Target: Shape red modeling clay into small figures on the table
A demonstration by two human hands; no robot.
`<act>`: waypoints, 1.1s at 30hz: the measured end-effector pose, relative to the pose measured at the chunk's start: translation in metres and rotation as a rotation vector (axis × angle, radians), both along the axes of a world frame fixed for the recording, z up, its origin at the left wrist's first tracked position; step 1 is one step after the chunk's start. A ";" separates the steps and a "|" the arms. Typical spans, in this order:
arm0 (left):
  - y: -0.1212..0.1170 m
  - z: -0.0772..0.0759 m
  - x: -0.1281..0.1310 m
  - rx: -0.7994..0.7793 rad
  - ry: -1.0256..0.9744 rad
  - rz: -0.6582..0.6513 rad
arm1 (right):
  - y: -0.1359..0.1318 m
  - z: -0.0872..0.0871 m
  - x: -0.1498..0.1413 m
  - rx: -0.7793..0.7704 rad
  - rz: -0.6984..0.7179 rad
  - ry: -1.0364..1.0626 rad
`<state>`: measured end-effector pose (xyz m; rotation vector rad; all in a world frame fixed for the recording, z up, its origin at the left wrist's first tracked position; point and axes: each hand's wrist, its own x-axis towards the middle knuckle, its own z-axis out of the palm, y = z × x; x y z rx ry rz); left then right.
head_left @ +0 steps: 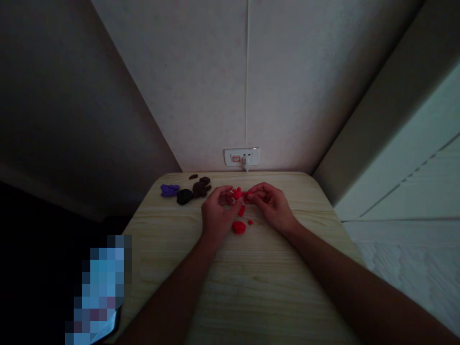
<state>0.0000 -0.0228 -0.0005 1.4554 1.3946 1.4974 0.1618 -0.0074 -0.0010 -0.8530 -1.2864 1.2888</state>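
Observation:
A small red modelling clay figure (237, 193) with rounded nubs is held between the thumb and fingers of my left hand (221, 211), above the wooden table. On its right side, my right hand (269, 203) pinches a small piece of red clay (246, 193) with thumb and fingertips; whether that piece is joined to the figure I cannot tell. Below the hands lie a short red clay strip (242, 211), a larger red lump (239, 227) and a tiny red bit (250, 222).
On the left of the wooden table (258, 287) sit purple clay (169, 190), a black lump (184, 196), brown clay (201, 187) and a small brown piece (193, 177). A wall socket (235, 157) with a plug is behind. A lit, pixelated screen (104, 282) stands at lower left.

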 end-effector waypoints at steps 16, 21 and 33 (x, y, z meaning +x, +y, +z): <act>0.000 -0.001 0.002 0.006 -0.028 -0.032 | 0.000 -0.002 0.002 0.075 -0.083 -0.091; 0.000 -0.002 0.003 -0.012 -0.111 -0.067 | 0.000 -0.003 0.001 0.099 -0.094 -0.136; 0.000 0.001 0.002 -0.097 -0.275 -0.088 | -0.002 -0.007 0.002 0.085 -0.071 -0.192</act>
